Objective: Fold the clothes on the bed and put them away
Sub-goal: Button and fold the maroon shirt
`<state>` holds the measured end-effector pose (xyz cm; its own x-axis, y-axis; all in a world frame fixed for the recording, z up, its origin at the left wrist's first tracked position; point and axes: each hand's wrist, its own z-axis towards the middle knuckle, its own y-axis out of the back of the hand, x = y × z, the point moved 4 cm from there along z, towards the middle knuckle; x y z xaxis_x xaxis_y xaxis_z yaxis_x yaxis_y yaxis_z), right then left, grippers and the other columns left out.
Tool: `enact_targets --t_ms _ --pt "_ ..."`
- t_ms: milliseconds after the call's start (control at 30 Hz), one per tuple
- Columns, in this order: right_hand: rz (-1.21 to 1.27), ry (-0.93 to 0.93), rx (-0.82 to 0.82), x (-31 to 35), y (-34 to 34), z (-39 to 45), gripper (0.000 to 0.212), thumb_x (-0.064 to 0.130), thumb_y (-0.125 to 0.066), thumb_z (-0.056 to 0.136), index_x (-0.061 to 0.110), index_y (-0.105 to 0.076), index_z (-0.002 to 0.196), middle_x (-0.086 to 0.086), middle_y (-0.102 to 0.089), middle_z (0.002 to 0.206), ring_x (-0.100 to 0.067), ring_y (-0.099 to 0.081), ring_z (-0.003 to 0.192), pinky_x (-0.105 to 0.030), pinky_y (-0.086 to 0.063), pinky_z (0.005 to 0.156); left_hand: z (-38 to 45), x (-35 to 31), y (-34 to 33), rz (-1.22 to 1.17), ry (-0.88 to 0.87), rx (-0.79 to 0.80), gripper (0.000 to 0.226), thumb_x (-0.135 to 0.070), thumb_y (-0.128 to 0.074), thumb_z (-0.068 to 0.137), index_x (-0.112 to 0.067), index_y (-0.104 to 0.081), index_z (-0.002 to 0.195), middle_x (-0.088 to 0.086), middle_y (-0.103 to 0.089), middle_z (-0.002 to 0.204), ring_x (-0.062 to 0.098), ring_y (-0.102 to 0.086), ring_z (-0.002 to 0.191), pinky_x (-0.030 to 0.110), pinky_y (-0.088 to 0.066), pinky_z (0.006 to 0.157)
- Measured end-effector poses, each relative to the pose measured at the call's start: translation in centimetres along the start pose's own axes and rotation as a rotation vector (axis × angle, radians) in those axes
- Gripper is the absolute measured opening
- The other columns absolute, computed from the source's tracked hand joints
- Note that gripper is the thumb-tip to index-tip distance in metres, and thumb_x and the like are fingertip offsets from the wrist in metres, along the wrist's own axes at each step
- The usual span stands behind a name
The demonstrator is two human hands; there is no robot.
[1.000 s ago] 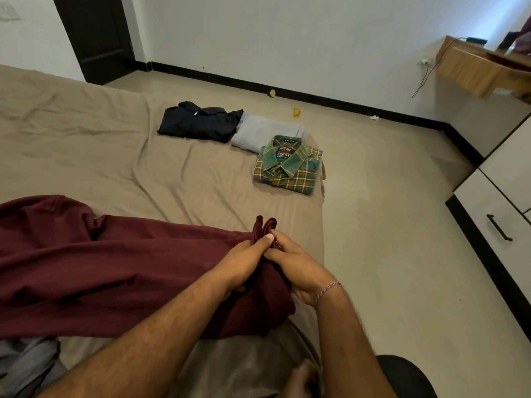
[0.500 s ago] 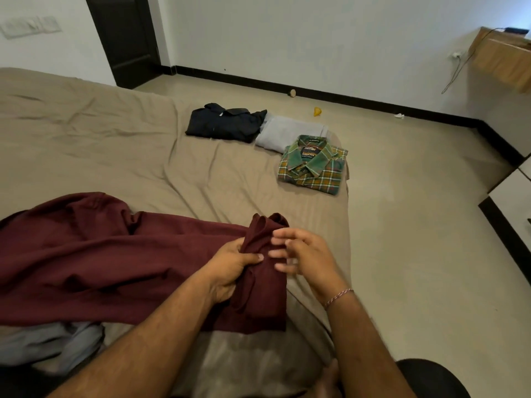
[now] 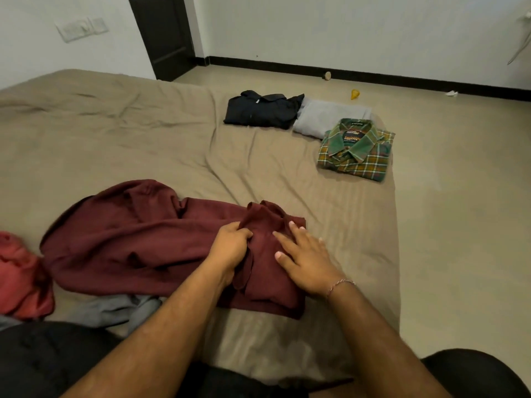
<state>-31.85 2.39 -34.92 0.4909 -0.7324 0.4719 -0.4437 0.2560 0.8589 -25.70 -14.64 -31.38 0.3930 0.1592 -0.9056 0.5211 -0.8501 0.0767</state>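
A: Left hand [image 3: 231,247] grip pinches the maroon shirt [image 3: 138,242]; right hand [image 3: 304,254] presses flat, fingers apart.

B: Near the bed [image 3: 143,133] right edge; its length trails leftward, nearer the left hand.

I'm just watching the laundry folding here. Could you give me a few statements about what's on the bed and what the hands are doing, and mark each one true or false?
1. The left hand grips a bunch of the maroon garment. True.
2. The right hand is lifted well clear of the cloth. False: it lies on the maroon garment with fingers spread and straight.
3. Three folded items sit near the far corner of the bed: a dark shirt, a grey garment and a green plaid shirt. True.
4. The plaid shirt lies on the floor. False: it is on the bed, near its edge.
5. A red garment lies unfolded at the left edge of the view. True.
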Motion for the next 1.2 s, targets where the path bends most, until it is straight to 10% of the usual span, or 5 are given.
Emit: enact_targets --t_ms 167,233,367,600,1200 --pt "0.523 -0.125 -0.469 0.8 1.2 0.5 0.06 0.028 -0.064 0.097 0.029 -0.043 0.154 -0.004 -0.02 0.169 -0.018 -0.019 0.155 -0.04 -0.018 0.128 -4.4 -2.3 2.2 0.565 -0.608 -0.496 0.059 -0.017 -0.058 0.084 -0.018 -0.053 0.143 0.002 -0.057 0.134 0.023 -0.05 0.127 0.043 -0.04 0.107" --pt "0.95 -0.415 -0.584 -0.5 0.8 0.0 0.055 0.024 -0.065 0.09 0.023 -0.051 0.144 -0.006 -0.05 0.149 -0.023 -0.051 0.135 -0.046 -0.042 0.116 -7.2 -2.8 -1.0 0.559 -0.82 -0.244 0.06 -0.015 -0.058 0.082 -0.017 -0.054 0.143 -0.001 -0.058 0.13 0.018 -0.052 0.123 0.037 -0.043 0.11" --pt "1.426 -0.582 -0.344 -1.1 -0.8 0.0 0.04 0.033 -0.062 0.085 0.009 -0.064 0.117 -0.011 -0.069 0.109 -0.021 -0.068 0.09 -0.036 -0.057 0.075 -6.5 1.0 -6.1 0.84 -0.445 0.126 0.073 -0.033 -0.061 0.092 -0.019 -0.032 0.157 0.002 -0.041 0.147 0.022 -0.039 0.136 0.035 -0.038 0.116" --pt "1.499 -0.458 -0.208 0.4 -0.2 -1.0 0.04 0.037 -0.043 0.107 0.014 -0.073 0.122 -0.007 -0.075 0.12 -0.02 -0.064 0.104 -0.037 -0.051 0.093 -3.8 1.2 -6.2 0.945 -0.382 -0.048 0.066 -0.028 -0.068 0.088 -0.017 -0.036 0.145 0.009 -0.045 0.133 0.032 -0.055 0.116 0.04 -0.05 0.097" --pt "1.516 -0.505 -0.452 -2.7 3.0 -2.2 0.026 0.027 -0.053 0.105 0.015 -0.071 0.118 -0.007 -0.076 0.111 -0.023 -0.072 0.106 -0.044 -0.059 0.092 -3.5 -1.8 -7.4 -0.424 -0.005 0.347 0.046 0.016 -0.054 0.09 -0.006 -0.065 0.129 0.012 -0.075 0.115 0.019 -0.074 0.091 0.028 -0.061 0.082"
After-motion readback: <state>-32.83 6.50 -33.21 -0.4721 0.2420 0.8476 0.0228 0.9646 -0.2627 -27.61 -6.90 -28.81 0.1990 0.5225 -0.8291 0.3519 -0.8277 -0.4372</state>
